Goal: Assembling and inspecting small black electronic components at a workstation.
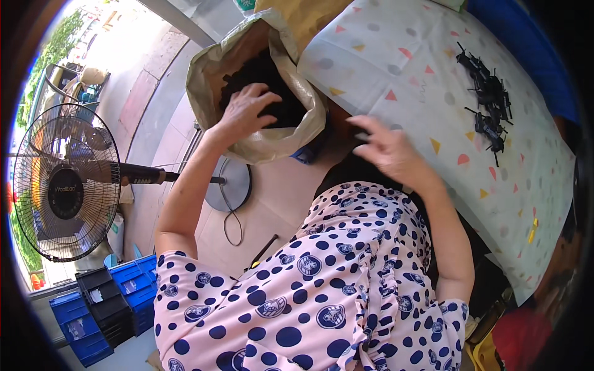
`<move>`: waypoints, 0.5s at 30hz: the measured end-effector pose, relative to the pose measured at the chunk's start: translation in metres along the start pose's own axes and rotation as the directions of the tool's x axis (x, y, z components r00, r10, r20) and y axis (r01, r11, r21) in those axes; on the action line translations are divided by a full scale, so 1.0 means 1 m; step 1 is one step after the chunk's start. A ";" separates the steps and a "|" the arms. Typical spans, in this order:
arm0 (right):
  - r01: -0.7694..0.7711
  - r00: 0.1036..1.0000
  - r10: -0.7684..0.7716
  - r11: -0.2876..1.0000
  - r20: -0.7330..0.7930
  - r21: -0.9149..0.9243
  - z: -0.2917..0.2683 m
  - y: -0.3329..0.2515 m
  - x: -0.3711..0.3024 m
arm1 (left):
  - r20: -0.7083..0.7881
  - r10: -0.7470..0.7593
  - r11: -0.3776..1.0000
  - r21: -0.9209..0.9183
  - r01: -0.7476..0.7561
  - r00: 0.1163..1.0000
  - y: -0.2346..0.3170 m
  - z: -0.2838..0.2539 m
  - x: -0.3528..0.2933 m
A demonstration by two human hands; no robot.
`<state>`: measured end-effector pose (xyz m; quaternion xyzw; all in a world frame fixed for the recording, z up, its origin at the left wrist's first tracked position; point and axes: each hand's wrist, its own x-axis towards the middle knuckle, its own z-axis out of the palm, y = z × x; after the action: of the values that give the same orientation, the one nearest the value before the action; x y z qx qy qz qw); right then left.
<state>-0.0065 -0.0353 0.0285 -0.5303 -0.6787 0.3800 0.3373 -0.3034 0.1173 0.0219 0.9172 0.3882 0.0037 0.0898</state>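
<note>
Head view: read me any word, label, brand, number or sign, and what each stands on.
Black round fan hub: pale lettering I won't copy.
White cover with coloured shapes: faint letter-like marks, too faint to read.
Blue plastic bins: pale labels, too small to read.

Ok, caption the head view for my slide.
Left hand over black parts in an open sack; right hand near a patterned tablecloth.

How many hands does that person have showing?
2: the left hand is at the mouth of the open sack; the right hand is by the patterned tablecloth's edge.
</note>
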 end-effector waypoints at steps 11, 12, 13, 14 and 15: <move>0.332 0.942 -0.301 0.758 0.150 -0.561 0.110 0.006 0.073 | 0.203 0.212 0.935 0.242 -0.259 0.956 0.003 0.018 0.020; 0.339 0.939 -0.305 0.755 0.157 -0.562 0.110 0.002 0.076 | 0.208 0.236 0.918 0.271 -0.288 0.949 0.000 0.023 0.022; 0.355 0.931 -0.348 0.778 0.116 -0.519 0.110 -0.003 0.079 | 0.203 0.232 0.920 0.271 -0.282 0.951 -0.003 0.027 0.025; 0.372 0.920 -0.386 0.798 0.071 -0.474 0.109 -0.008 0.082 | 0.207 0.186 0.921 0.304 -0.244 0.960 -0.006 0.031 0.029; 0.374 0.919 -0.389 0.797 0.072 -0.475 0.109 -0.011 0.085 | 0.212 0.142 0.918 0.338 -0.208 0.967 -0.011 0.033 0.033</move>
<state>-0.1234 0.0287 -0.0105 -0.4550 -0.8389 0.1165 0.2749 -0.2855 0.1427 -0.0148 0.9457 0.2885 -0.1433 -0.0438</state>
